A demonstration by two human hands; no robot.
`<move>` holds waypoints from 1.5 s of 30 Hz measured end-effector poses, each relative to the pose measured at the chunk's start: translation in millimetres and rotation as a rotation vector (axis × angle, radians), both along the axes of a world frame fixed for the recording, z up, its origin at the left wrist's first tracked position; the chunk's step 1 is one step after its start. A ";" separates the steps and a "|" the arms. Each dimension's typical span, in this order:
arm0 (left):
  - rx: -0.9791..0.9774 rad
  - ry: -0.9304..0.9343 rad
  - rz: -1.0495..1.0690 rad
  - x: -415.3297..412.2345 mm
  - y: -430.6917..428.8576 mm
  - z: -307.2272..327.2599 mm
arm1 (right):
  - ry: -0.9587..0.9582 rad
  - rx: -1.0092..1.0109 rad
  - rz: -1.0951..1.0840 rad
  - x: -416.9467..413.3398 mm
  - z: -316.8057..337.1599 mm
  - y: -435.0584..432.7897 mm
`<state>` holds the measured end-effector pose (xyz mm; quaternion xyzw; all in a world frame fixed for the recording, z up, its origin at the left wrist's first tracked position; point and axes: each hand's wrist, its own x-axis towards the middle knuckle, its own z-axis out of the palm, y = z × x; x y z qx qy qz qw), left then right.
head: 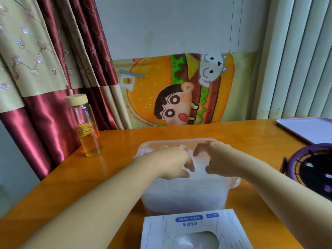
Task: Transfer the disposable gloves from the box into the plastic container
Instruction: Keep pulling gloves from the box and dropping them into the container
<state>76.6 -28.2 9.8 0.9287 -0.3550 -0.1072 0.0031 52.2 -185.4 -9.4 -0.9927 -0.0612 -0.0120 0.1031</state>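
Far left, a glass bottle (89, 130) with a pale wooden cap stands at the table (71, 186) edge. It is part filled with amber liquid and well apart from the work, so I judge it no hazard. The table is glossy orange wood and slick-looking. My left hand (172, 164) reaches over the near rim of the container (183, 196), fingers curled and pinching a wad of gloves (198, 165). These are thin, clear, crinkled film, limp, with no shape of their own. That is likely why both hands are on them: one pinch alone would let the film trail or cling. The container is a frosted, translucent plastic tub with rounded corners and a lipped rim. It sits mid-table, open, and the wad is held just above or at its mouth. How much already lies inside, I cannot tell through the cloudy wall. Just in front of it, touching or nearly so, the box (158, 230) lies flat: white card, blue print, an oval cut-out showing more film within. My right hand (217, 159) arches over the wad's other side, fingertips and thumb closed on the film. Far right, a flat pale tray (309, 128) and a round purple-rimmed fan (312, 164).
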 end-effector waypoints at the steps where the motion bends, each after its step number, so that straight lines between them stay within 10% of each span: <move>1: 0.044 0.019 0.035 6.2 -0.4 -5.4 | 0.013 -0.039 0.002 0.7 1.0 0.0; 16: 0.351 0.047 0.249 34.2 -0.3 -42.5 | 0.168 -0.698 0.031 22.6 -15.8 14.7; 24: 0.157 0.089 0.170 29.2 13.3 -13.4 | -0.096 -0.494 0.049 0.8 17.9 4.1; 29: -0.256 0.074 0.177 7.6 35.9 1.8 | -0.210 -0.067 0.225 -43.7 37.6 -1.0; 35: -0.813 0.131 0.183 -57.0 51.2 -15.4 | -0.024 -0.093 0.398 -79.4 11.0 20.3; 40: -0.874 0.134 0.113 -87.2 50.5 -20.2 | 0.020 -0.101 0.457 -93.5 -4.8 36.7; 45: -0.532 0.272 0.125 -88.0 49.7 -43.1 | 0.155 -0.206 0.482 -90.7 -25.4 48.6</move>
